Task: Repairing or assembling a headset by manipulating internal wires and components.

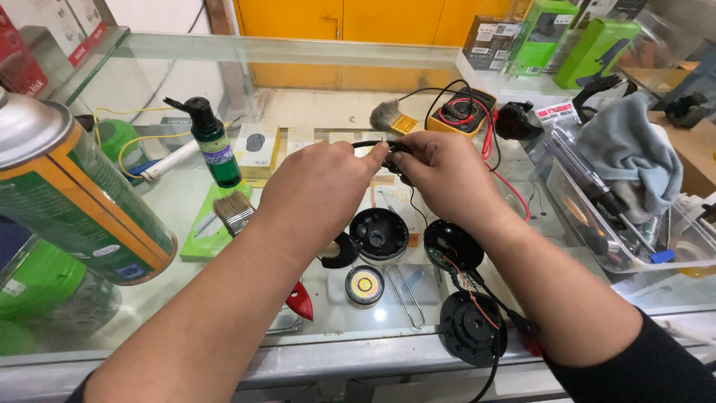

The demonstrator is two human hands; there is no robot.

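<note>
1. Glass makes up the counter top (186, 216) that fills most of the frame, with yellow cabinet doors (373, 19) along the upper edge.
2. At the left edge a big green and orange spray can (71, 201) lies tilted, very close to my eyes.
3. On the right sits a clear plastic tray (597, 224) with a grey cloth (634, 157) heaped over it.
4. My left hand (317, 190) and my right hand (447, 175) meet at the centre of the frame, both pinched shut on a thin black cable (369, 143), fingertips nearly touching.
5. That cable sits between my thumbs and forefingers, above the glass.
6. Below my hands, on the glass, lie three black round shells: one (379, 233) at centre, one (453, 245) just right of it, one (470, 327) near the lower edge with thin wires running into it.
7. Left of centre stands a dark green pump bottle (212, 145), and a paintbrush (235, 211) rests on a green pad (201, 235).
8. Under the centre shell is a small yellow disc (365, 284).
</note>
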